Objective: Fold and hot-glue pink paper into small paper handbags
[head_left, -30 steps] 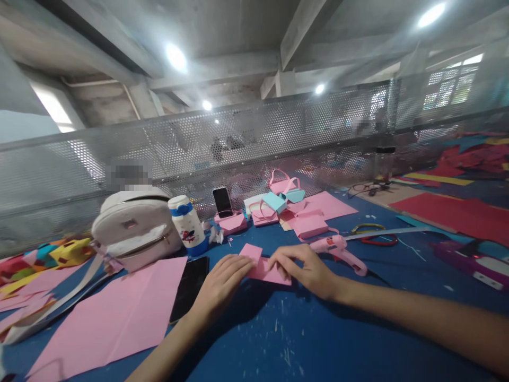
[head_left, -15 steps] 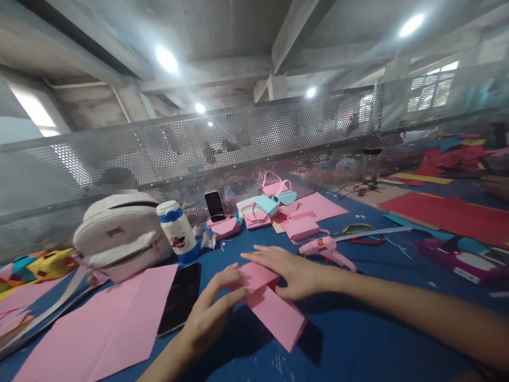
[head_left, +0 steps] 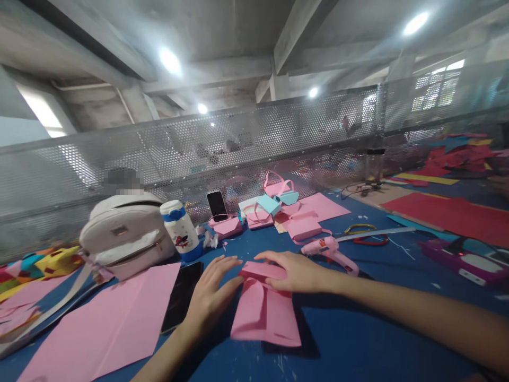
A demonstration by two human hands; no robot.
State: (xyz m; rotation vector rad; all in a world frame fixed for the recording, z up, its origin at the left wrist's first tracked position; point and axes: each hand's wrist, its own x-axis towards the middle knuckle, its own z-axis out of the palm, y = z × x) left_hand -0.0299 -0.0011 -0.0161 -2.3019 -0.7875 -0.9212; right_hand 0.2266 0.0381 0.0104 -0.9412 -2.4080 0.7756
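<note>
While a rough grey concrete ceiling (head_left: pixel 222 32) with thick straight beams spreads overhead, a metal screen (head_left: pixel 254 127) punched with small round holes runs behind a smooth blue table (head_left: pixel 358 329) flecked with white. At left lies a large pink paper sheet (head_left: pixel 99 329), flat but for one straight crease; at far right is a flat red paper sheet (head_left: pixel 445 215). A pale, round-topped backpack (head_left: pixel 127 233) with a zipped front pocket stands behind the pink sheet. At the table's front centre, a folded pink paper (head_left: pixel 278 318) points its broad, slightly lifted, creased end this way. The right hand (head_left: pixel 296 273) curves over its far fold, thumb on the near side; whether it pinches, I cannot tell. The left hand (head_left: pixel 210 297) is loosely spread, its thumb tip at the paper's left edge. Just beside that hand lies a flat, glossy black phone (head_left: pixel 181 302); behind it stands a rounded white bottle (head_left: pixel 180 231) with blue lid and base. Beyond the right hand rest a pink plastic glue gun (head_left: pixel 332 254) and loop-handled scissors (head_left: pixel 366 236).
</note>
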